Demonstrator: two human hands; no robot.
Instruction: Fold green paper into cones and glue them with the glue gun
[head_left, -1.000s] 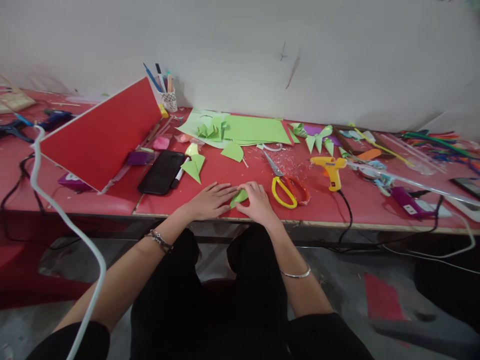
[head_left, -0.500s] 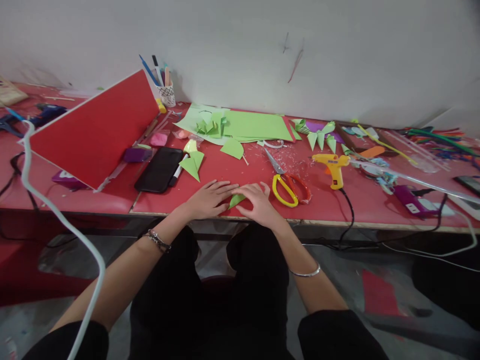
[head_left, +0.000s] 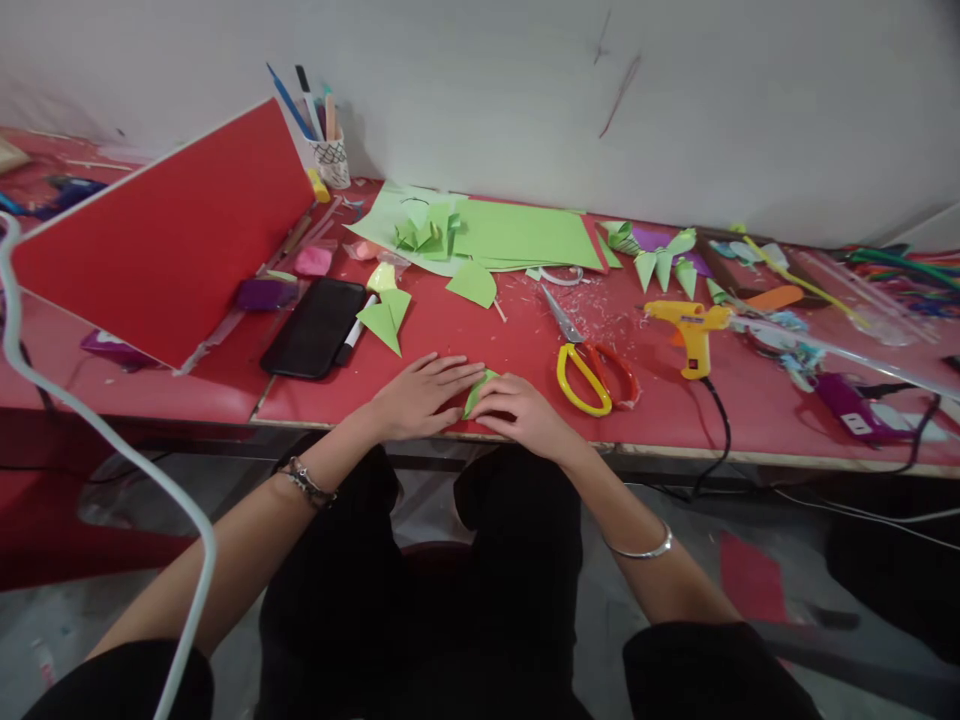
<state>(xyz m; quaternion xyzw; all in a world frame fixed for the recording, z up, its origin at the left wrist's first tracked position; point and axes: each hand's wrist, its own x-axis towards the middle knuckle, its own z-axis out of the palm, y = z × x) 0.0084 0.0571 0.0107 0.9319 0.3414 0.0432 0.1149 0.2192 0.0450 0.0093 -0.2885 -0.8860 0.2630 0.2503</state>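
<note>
A small piece of green paper (head_left: 478, 392) lies at the table's front edge, partly hidden between my hands. My left hand (head_left: 421, 398) rests flat on the red tabletop, fingers stretched out, their tips touching the paper's left side. With bent fingers, my right hand (head_left: 525, 412) pinches the paper's right side. Behind them lie a quarter-round green paper (head_left: 472, 284) and a folded green paper (head_left: 385, 320). Scissors (head_left: 585, 372) with one yellow and one red handle sit to the right of my right hand.
A yellow glue gun (head_left: 690, 330) with a black cord lies at right. Left stand a black phone (head_left: 315, 328), a leaning red board (head_left: 172, 240) and a pen cup (head_left: 330, 162). Green sheets (head_left: 525, 236) and paper cones (head_left: 663, 268) line the back. A white cable (head_left: 112, 435) crosses the left side.
The fingers of my right hand have drawn closer together on the green paper. My left hand stays flat in about the same place. The view has shifted slightly.
</note>
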